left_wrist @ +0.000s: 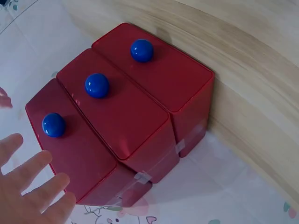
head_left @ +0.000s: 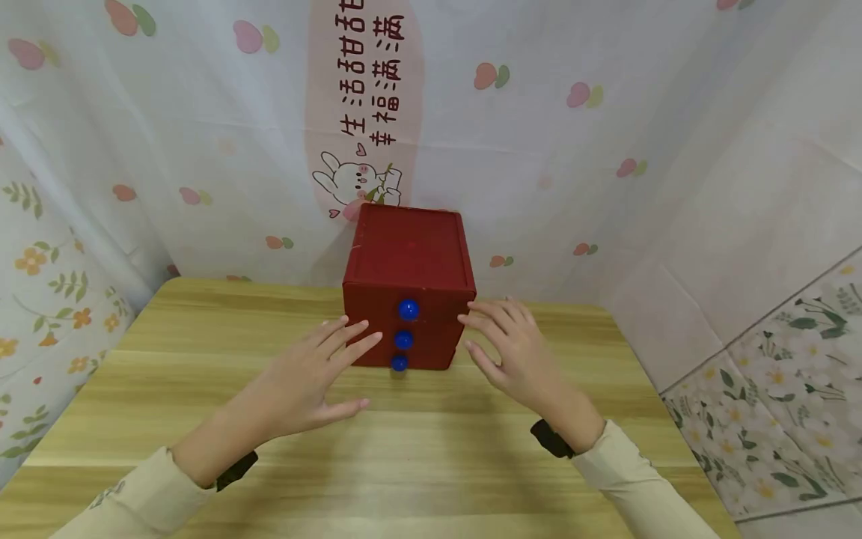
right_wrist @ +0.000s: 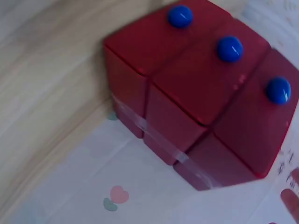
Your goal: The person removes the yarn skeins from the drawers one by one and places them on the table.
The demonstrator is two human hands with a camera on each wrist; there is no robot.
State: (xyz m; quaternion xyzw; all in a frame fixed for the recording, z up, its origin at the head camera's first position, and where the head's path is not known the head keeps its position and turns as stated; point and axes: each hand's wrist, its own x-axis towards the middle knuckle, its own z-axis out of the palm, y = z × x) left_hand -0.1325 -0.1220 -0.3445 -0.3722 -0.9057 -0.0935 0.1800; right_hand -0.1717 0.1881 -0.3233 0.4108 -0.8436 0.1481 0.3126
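A red three-drawer box stands at the back of the table, its front towards me. One round blue knob sits on each drawer: the top knob, the middle knob and the bottom knob. My left hand is held out with fingers spread, overlapping the box's lower left front in the head view. On the other side my right hand has its fingertips right at the box's right front edge, fingers loosely extended. Neither hand holds anything. In the left wrist view, clear tape runs across the drawer sides.
The wood-grain table extends under both forearms. Behind the box hangs a white curtain with fruit prints, lettering and a rabbit drawing. Floral cloth hangs at the left, and a patterned wall is at the right.
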